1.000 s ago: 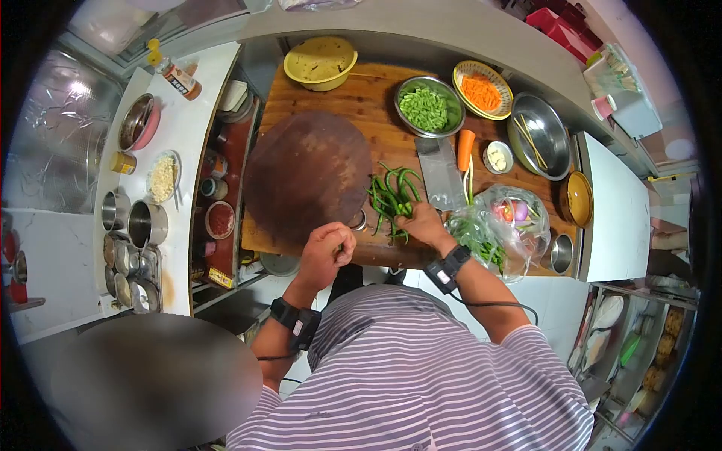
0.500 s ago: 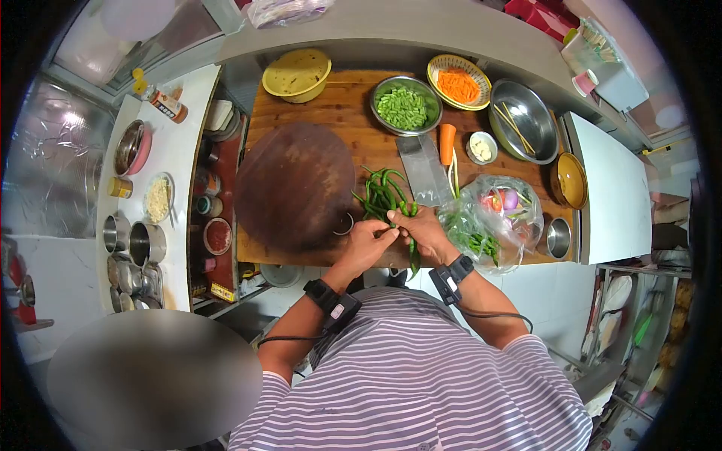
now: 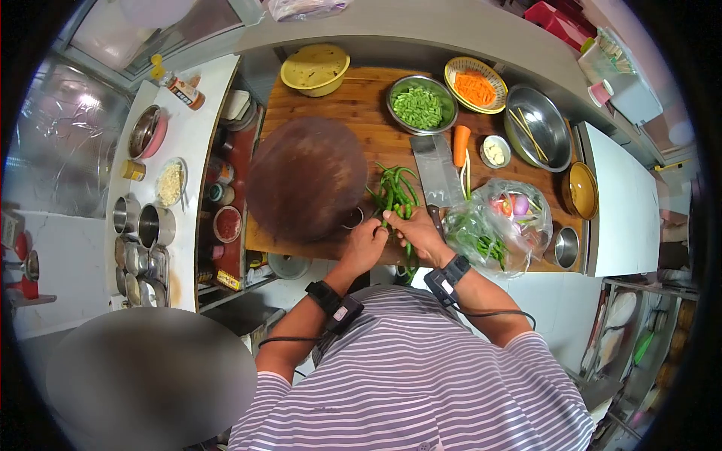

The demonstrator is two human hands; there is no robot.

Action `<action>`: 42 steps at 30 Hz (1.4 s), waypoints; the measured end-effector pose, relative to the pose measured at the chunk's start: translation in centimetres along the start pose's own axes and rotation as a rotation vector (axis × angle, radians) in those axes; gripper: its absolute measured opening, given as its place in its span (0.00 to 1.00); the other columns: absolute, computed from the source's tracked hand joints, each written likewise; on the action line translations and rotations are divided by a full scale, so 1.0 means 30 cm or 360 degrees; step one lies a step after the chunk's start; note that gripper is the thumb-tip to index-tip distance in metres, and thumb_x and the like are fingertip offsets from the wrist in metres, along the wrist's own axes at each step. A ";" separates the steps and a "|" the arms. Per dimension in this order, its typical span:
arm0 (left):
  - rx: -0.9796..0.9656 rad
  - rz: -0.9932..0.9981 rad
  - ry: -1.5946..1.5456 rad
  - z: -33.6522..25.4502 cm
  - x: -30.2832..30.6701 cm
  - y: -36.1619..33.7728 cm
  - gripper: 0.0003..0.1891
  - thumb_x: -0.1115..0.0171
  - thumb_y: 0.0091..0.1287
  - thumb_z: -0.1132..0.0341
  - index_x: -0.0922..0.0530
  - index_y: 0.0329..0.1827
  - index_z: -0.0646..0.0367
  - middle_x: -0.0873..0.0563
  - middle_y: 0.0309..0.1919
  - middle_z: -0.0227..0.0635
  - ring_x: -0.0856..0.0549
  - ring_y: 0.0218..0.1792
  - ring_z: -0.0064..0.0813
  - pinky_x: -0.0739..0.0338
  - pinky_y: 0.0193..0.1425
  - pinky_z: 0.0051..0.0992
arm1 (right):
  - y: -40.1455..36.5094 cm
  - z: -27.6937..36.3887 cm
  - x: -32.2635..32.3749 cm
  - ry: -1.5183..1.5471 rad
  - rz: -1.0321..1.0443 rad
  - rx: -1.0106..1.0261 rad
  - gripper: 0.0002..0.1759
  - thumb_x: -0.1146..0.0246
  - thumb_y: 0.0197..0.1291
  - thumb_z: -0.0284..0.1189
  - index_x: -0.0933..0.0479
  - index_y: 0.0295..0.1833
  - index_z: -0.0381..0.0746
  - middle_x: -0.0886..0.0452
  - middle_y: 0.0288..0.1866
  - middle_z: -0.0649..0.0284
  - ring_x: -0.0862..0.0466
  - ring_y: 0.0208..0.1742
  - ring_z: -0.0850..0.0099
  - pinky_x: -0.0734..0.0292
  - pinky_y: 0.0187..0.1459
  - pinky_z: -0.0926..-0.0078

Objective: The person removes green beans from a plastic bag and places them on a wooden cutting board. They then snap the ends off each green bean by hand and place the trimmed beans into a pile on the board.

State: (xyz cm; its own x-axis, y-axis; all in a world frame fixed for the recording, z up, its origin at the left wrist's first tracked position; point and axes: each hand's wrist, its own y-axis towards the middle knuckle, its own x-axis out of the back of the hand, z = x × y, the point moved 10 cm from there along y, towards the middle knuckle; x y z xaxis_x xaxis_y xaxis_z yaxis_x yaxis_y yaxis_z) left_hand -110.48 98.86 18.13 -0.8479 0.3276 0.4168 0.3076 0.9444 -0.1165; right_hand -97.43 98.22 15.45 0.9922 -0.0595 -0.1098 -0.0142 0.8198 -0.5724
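A bunch of long green chili peppers [image 3: 396,186] lies on the wooden table, beside the round chopping block. Close to the table's front edge, my right hand [image 3: 419,234] is closed on a green chili pepper, with another pepper hanging below the fingers. My left hand [image 3: 365,246] meets it at the fingertips in a pinch; whatever is between those fingers is too small to make out. Just right of my right hand lies a cleaver [image 3: 436,173], its dark handle near my knuckles. A clear plastic bag [image 3: 526,240] holding green peppers, an onion and other vegetables sits farther right.
The thick round chopping block [image 3: 307,180] covers the table's left part. Along the back stand a yellow basin [image 3: 316,84], a steel bowl of chopped green pieces [image 3: 391,116], a basket of carrot strips [image 3: 498,99] and a large steel bowl [image 3: 555,143]. A carrot [image 3: 461,144] lies between.
The view has shifted, so the table appears farther right. My left hand has moved slightly left relative to the table; both hands remain together at the peppers.
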 end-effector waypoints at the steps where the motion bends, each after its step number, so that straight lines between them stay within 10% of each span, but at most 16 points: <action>1: -0.0052 -0.0019 0.0156 -0.006 0.014 -0.004 0.11 0.46 0.66 0.66 0.23 0.38 0.67 0.17 0.35 0.53 0.17 0.39 0.55 0.24 0.44 0.46 | -0.002 0.025 0.024 -0.0173 -0.0101 0.0092 0.10 0.28 0.60 0.29 0.21 0.39 0.36 0.21 0.28 0.65 0.23 0.25 0.74 0.27 0.25 0.77; 2: -0.0050 -0.0035 0.0158 -0.001 0.031 -0.005 0.11 0.46 0.66 0.66 0.23 0.38 0.67 0.17 0.35 0.53 0.17 0.39 0.55 0.24 0.44 0.46 | 0.001 0.036 0.032 -0.0179 -0.0087 0.0097 0.10 0.28 0.60 0.29 0.21 0.39 0.36 0.21 0.28 0.65 0.23 0.25 0.74 0.27 0.25 0.77; 4: -0.0065 -0.0002 0.0495 -0.015 0.059 -0.014 0.10 0.49 0.66 0.67 0.25 0.38 0.67 0.19 0.38 0.55 0.18 0.44 0.57 0.24 0.48 0.50 | -0.145 0.320 -0.052 -0.1136 -0.0147 0.1493 0.12 0.30 0.58 0.25 0.20 0.46 0.34 0.18 0.38 0.58 0.17 0.38 0.61 0.21 0.41 0.68; 5: -0.0060 -0.0007 0.0496 -0.019 0.076 -0.018 0.10 0.49 0.66 0.67 0.25 0.38 0.67 0.19 0.38 0.55 0.18 0.44 0.57 0.24 0.48 0.50 | -0.142 0.315 -0.088 -0.1063 0.0109 0.1406 0.16 0.32 0.57 0.25 0.20 0.52 0.36 0.18 0.48 0.53 0.18 0.51 0.53 0.23 0.54 0.62; 9: -0.0162 0.0122 0.0694 -0.054 0.086 -0.017 0.11 0.50 0.65 0.67 0.24 0.38 0.67 0.18 0.39 0.55 0.18 0.43 0.56 0.24 0.49 0.51 | -0.130 0.262 -0.225 -0.1637 0.0546 0.1378 0.12 0.36 0.61 0.30 0.18 0.48 0.36 0.17 0.49 0.52 0.17 0.50 0.52 0.21 0.50 0.60; 29: -0.0425 0.0326 0.0136 -0.037 0.067 0.029 0.10 0.48 0.67 0.66 0.27 0.35 0.66 0.21 0.32 0.56 0.20 0.38 0.56 0.27 0.42 0.46 | -0.133 0.304 -0.205 -0.1537 0.0619 0.1450 0.12 0.35 0.54 0.21 0.19 0.46 0.35 0.17 0.41 0.54 0.18 0.44 0.51 0.22 0.46 0.59; 36: -0.0164 0.0276 -0.0555 0.001 0.120 0.053 0.10 0.54 0.69 0.67 0.25 0.36 0.63 0.27 0.25 0.34 0.27 0.27 0.27 0.32 0.33 0.30 | -0.089 0.372 -0.085 -0.1392 0.0281 0.1317 0.08 0.36 0.65 0.26 0.19 0.47 0.35 0.15 0.39 0.56 0.16 0.42 0.58 0.22 0.44 0.65; 38: 0.0083 0.0367 -0.0748 0.049 0.123 0.056 0.11 0.55 0.70 0.66 0.25 0.35 0.62 0.27 0.25 0.30 0.29 0.26 0.22 0.34 0.31 0.26 | -0.019 0.382 0.013 -0.0870 -0.0006 0.0683 0.08 0.37 0.68 0.29 0.19 0.48 0.36 0.14 0.39 0.61 0.16 0.40 0.69 0.23 0.43 0.67; 42: 0.0299 0.0297 -0.1407 0.069 0.175 0.037 0.13 0.58 0.76 0.65 0.28 0.34 0.58 0.29 0.25 0.27 0.33 0.23 0.17 0.39 0.27 0.20 | -0.006 0.495 0.074 -0.0741 -0.0199 0.1041 0.12 0.41 0.72 0.31 0.19 0.49 0.34 0.13 0.43 0.64 0.17 0.45 0.76 0.23 0.50 0.74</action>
State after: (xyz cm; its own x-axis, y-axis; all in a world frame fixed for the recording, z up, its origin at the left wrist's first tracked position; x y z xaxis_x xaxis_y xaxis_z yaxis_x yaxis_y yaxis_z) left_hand -115.46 101.70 18.33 -0.8366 0.3055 -0.4547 0.4631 0.8379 -0.2890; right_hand -93.38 106.41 27.38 0.9334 -0.0479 0.3555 0.0327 0.9983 0.0486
